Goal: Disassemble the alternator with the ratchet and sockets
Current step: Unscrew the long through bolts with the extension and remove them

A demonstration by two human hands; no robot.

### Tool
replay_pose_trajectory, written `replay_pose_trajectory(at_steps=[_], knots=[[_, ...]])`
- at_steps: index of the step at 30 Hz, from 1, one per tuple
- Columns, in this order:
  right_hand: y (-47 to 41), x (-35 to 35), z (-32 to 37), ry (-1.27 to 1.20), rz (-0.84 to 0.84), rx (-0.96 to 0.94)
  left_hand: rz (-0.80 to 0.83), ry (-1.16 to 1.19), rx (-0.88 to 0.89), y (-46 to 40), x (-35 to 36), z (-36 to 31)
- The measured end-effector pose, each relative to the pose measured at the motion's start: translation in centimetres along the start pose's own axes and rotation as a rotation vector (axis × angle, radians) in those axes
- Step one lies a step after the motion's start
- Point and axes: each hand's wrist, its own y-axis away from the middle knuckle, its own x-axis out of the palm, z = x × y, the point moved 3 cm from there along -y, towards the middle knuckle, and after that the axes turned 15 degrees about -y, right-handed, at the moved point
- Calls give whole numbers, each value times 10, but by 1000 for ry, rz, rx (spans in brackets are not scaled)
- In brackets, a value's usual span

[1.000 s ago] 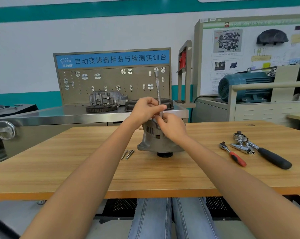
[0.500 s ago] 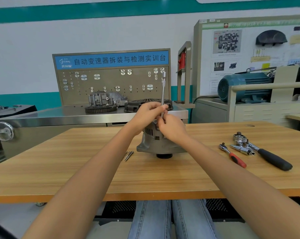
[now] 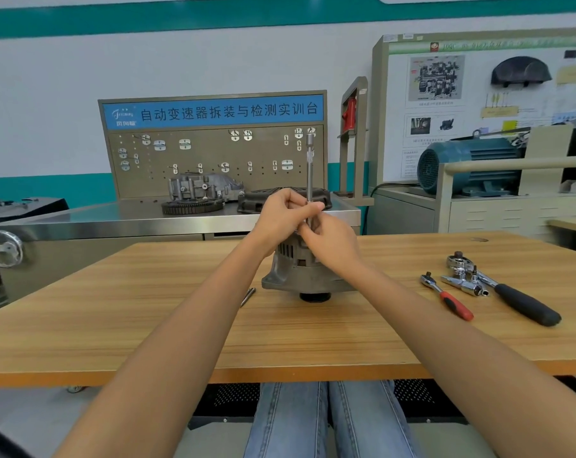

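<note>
Both hands pinch a thin upright extension bar [image 3: 309,173]: left hand [image 3: 281,214] high, right hand [image 3: 329,241] low, above the alternator [image 3: 300,272] on the desk [image 3: 147,309]. Likely spinning out a bolt; next, lift it clear.

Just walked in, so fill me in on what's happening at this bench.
A person is working on an alternator standing on a wooden table. The left hand and the right hand both grip a long extension bar held upright on top of it. A red-handled ratchet and a black-handled ratchet lie unused to the right, and two loose bolts lie to the left of the alternator.
</note>
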Motion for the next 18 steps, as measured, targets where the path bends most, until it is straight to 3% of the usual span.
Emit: replay_pose_trajectory(at_steps=[18], knots=[[-3,-3,1,-19,69,-22,75,72,74,8,1,-2]])
